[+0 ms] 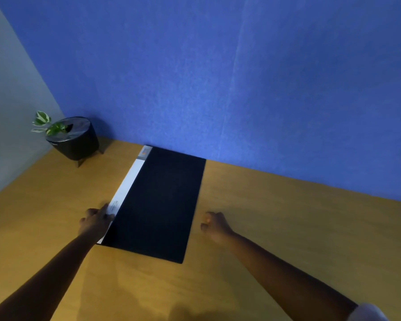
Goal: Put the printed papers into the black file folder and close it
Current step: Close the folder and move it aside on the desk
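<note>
Blue walls (241,77) back a wooden desk (287,228), a potted plant (72,137) in its far left corner. Centre lies the black file folder (158,202), flat and closed, a white strip along its left edge. No loose papers show, so the task looks nearly finished. Left hand (95,222) presses fingertips on that strip; right hand (214,224) rests beside the folder, loosely curled, holding nothing.

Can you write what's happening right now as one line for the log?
folder: closed, flat on desk | left hand: fingers on white spine strip | right hand: loose fist, beside folder, empty
</note>
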The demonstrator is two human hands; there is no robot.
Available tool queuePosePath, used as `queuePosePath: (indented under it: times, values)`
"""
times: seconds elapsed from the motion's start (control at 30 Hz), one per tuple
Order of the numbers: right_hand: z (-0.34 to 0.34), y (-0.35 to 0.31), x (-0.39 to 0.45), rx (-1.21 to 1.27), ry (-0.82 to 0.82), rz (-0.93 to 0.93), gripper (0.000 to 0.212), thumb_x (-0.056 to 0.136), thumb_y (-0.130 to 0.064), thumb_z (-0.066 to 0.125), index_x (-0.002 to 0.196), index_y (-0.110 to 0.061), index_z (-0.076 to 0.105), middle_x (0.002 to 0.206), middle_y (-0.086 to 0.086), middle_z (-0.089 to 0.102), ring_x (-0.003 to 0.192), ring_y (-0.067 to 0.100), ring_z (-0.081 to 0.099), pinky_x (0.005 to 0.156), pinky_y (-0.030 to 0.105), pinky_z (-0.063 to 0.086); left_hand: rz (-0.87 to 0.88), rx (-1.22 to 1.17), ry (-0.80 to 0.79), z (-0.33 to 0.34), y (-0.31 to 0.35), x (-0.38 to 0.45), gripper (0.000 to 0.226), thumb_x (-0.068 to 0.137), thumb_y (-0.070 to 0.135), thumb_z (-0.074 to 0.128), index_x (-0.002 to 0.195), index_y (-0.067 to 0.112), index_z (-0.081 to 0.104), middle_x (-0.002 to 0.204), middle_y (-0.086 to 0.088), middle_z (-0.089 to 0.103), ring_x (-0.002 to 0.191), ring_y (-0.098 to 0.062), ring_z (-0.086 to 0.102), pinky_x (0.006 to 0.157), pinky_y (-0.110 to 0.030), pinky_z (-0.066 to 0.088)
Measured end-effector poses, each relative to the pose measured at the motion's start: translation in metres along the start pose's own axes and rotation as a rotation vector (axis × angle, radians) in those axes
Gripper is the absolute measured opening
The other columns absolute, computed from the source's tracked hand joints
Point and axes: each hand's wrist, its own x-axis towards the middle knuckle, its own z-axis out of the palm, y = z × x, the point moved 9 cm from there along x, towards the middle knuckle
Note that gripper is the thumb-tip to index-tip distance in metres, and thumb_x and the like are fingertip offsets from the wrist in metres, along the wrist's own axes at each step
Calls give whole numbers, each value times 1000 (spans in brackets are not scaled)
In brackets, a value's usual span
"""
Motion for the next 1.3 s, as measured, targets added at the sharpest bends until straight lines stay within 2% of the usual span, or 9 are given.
queuePosePath:
  times: [0.2, 0.33, 0.5, 0.6, 0.7, 0.77, 0.9, 0.97, 1.3]
  values:
    - [-57, 70, -27, -79, 228, 7, 41, 78, -19, 56, 116, -4, 61, 120, 21, 60, 115, 31, 54, 99, 36, 40, 6, 24, -58, -2, 6, 6, 52, 97, 29, 41, 144, 19, 23, 140, -23, 31, 124, -42, 34, 102, -53, 33]
    - [-92, 99, -68, -207, 444, -48, 40, 89, -26, 51, 125, -7, 53, 129, 17, 50, 122, 35, 41, 103, 40, 32, 33, 71, 184, -18, 40, -23, 52, 96, 24, 42, 142, 8, 26, 146, -20, 28, 131, -40, 26, 104, -55, 28]
    - [-98, 143, -92, -359, 441, 30, 57, 91, -41, 45, 140, -14, 33, 150, 10, 29, 139, 28, 22, 113, 40, 22, 389, 99, 252, 21, 135, -81, 63, 95, 29, 45, 147, 11, 16, 155, -12, 20, 141, -30, 18, 111, -48, 23]
    - [-95, 159, -107, -411, 442, 76, 77, 83, -61, 24, 144, -14, 24, 155, 9, 18, 143, 27, 13, 116, 39, 14, 622, 111, 174, 73, 190, -124, 67, 93, 45, 27, 147, 10, 9, 157, -8, 5, 144, -23, 3, 116, -40, 10]
    - [-86, 168, -119, -408, 446, 99, 98, 67, -67, 1, 146, -13, 16, 157, 9, 12, 145, 26, 7, 117, 38, 7, 807, 151, 91, 117, 228, -165, 67, 90, 51, 17, 141, 9, 29, 148, -9, 37, 139, -21, 18, 111, -31, 25]
    - [-82, 173, -126, -383, 483, 97, 103, 70, -75, -2, 146, -8, 19, 156, 13, 15, 144, 28, 10, 116, 37, 5, 878, 232, 35, 138, 245, -186, 59, 86, 46, 30, 131, 10, 41, 134, -7, 54, 126, -20, 33, 98, -36, 44]
    - [-70, 187, -137, -406, 471, 145, 94, 84, -67, -2, 133, -1, 44, 141, 18, 45, 131, 32, 42, 113, 26, -6, 881, 305, 5, 158, 252, -196, 56, 86, 43, 32, 131, 9, 40, 135, -7, 54, 136, -21, 17, 109, -32, 8]
    - [-62, 191, -137, -392, 419, 185, 83, 90, -59, 4, 124, -3, 54, 131, 16, 57, 121, 29, 54, 110, 25, -5, 851, 299, -13, 161, 248, -194, 56, 96, 44, 16, 131, 8, 42, 138, -8, 51, 139, -14, 4, 109, -31, 3]
    - [-56, 191, -139, -483, 435, 211, 81, 91, -57, 6, 121, -4, 58, 129, 13, 60, 119, 26, 56, 110, 29, -3, 812, 276, -2, 159, 241, -191, 63, 95, 47, 2, 132, 10, 38, 136, -6, 54, 143, -10, -11, 110, -31, 0]
